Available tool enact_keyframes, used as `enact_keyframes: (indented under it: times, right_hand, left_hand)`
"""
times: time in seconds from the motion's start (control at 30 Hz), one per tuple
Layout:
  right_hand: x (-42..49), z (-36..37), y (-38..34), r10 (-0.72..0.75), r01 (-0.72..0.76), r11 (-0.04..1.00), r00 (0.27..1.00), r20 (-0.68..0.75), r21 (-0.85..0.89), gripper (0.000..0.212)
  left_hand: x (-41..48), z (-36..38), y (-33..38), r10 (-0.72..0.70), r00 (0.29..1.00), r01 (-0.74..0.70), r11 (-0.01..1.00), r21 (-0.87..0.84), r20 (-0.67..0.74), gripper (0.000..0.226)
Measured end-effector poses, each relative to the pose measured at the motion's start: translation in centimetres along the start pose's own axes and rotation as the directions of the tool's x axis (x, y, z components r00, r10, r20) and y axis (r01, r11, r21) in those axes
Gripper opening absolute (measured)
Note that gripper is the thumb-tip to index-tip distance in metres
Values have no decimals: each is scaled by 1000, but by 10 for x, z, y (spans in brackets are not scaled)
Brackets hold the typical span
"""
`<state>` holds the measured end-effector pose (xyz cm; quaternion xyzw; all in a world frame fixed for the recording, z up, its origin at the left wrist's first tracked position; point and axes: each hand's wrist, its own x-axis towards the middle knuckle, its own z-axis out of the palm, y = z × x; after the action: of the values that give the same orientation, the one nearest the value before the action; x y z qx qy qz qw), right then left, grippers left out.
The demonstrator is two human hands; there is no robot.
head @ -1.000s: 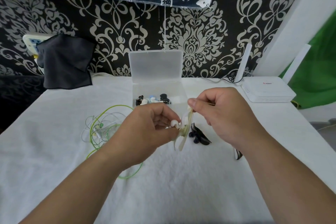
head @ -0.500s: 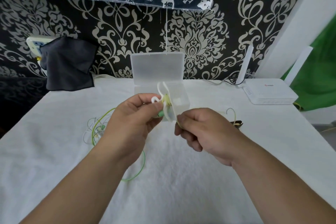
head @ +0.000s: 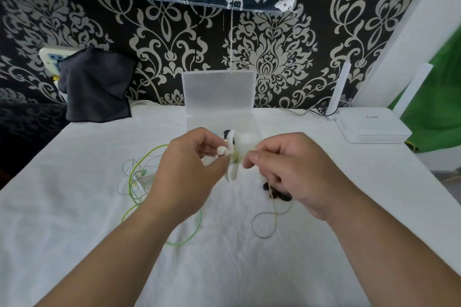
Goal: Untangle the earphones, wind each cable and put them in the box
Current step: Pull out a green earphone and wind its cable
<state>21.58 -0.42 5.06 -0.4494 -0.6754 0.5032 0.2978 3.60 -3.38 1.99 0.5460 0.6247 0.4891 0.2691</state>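
Observation:
My left hand (head: 192, 172) pinches a wound bundle of white earphone cable (head: 233, 157), with a white earbud poking out by the thumb. Just to its right, my right hand (head: 294, 169) pinches a thin pale green cable (head: 264, 222) that runs from the bundle and loops down onto the cloth. Behind both hands stands the clear plastic box (head: 219, 92), lid upright, with dark and white earphones inside. A tangle of green and white earphones (head: 142, 177) lies left of my left wrist. Black earbuds (head: 277, 194) lie partly under my right hand.
A white cloth covers the table (head: 74, 244). At the back right sits a white router (head: 371, 127) with its cable, and a dark cloth (head: 97, 87) hangs at the back left against the patterned wall.
Both hands have come together again in front of the box after parting. My right hand rose to the bundle, and the pale cable's loop now lies on the cloth below it.

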Motion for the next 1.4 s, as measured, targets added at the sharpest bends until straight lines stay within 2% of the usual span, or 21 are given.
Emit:
enact_keyframes:
  times: [0.1,0.17,0.23,0.33,0.43,0.57,0.67,0.77,0.87,1.0,1.13,1.2,1.3,1.4]
  right_hand:
    - [1,-7,2,-102,46,938,984,-146,-344,16]
    - [1,-9,3,-151,64,906,972,-179,-419,14]
    - [2,-10,4,-166,66,907,964,-209,-417,13]
    - [4,-13,7,-162,53,924,951,-262,-379,11]
    - [5,-15,8,-84,29,979,959,-271,-203,9]
    - [7,-16,11,27,-24,1000,975,-222,20,15]
    - [9,-14,13,114,-102,991,984,-138,90,29]
    - [7,-6,13,199,-200,975,980,21,99,41]
    - [6,6,14,218,-239,959,965,144,153,45]
    - [6,15,14,188,-226,955,962,199,190,48]
    - [4,18,17,193,-231,963,950,244,139,43]
    - [1,19,16,204,-241,965,940,275,108,41]
    - [-1,19,13,189,-213,976,937,292,51,36]
    - [0,15,12,169,-188,981,946,275,44,35]
  left_hand:
    - [-3,1,0,39,993,-51,993,107,112,19]
    - [-5,2,1,38,982,-60,992,113,186,18]
    - [-6,4,2,37,968,-65,992,106,247,18]
    - [-7,4,6,17,953,-24,1000,19,303,18]
    - [-8,2,10,-12,933,55,993,-109,360,15]
    - [-7,-1,10,-17,898,128,966,-224,440,15]
    - [-7,-2,11,28,880,183,902,-392,475,17]
    - [-6,0,10,18,915,229,799,-556,403,13]
    - [-2,2,6,-69,953,251,724,-642,295,12]
    - [0,3,4,-141,962,265,674,-689,232,18]
    - [2,1,2,-195,953,304,607,-735,233,16]
    - [2,1,2,-207,958,286,628,-724,199,16]
    - [2,1,0,-206,973,227,734,-641,108,14]
    - [4,-2,-1,-198,977,204,770,-605,78,12]
